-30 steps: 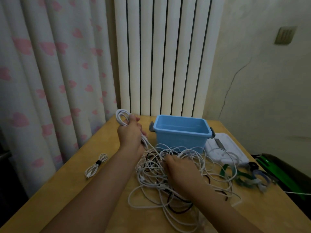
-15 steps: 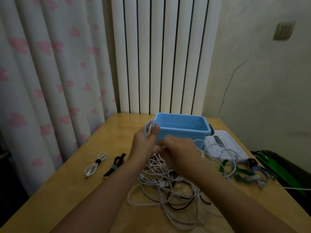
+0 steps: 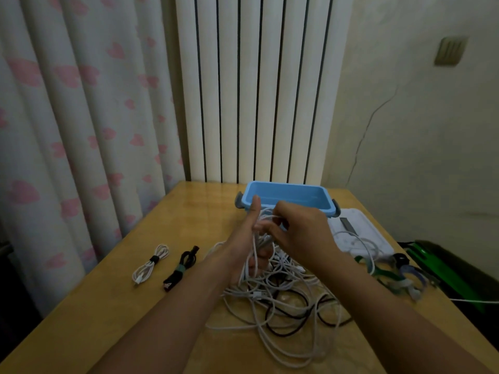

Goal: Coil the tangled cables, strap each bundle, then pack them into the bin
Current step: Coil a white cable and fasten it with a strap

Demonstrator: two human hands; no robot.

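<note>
Nearest, the tangled pile of white and black cables (image 3: pixel 278 300) sprawls across the middle of the table (image 3: pixel 113 314), still mostly loose, so the bulk of the coiling appears to remain. Above it, the left hand (image 3: pixel 249 240) stands upright with thumb raised, white cable looped round its palm and fingers, while the right hand (image 3: pixel 298 234) pinches a strand of the same cable beside it. Toward the left edge lie two finished bundles, one white bundle (image 3: pixel 151 264) and one black bundle (image 3: pixel 180 268), each strapped. Spare straps (image 3: pixel 397 276) sit by the right edge. Farthest, the blue bin (image 3: pixel 286 198) at the back edge seems to hold nothing yet.
</note>
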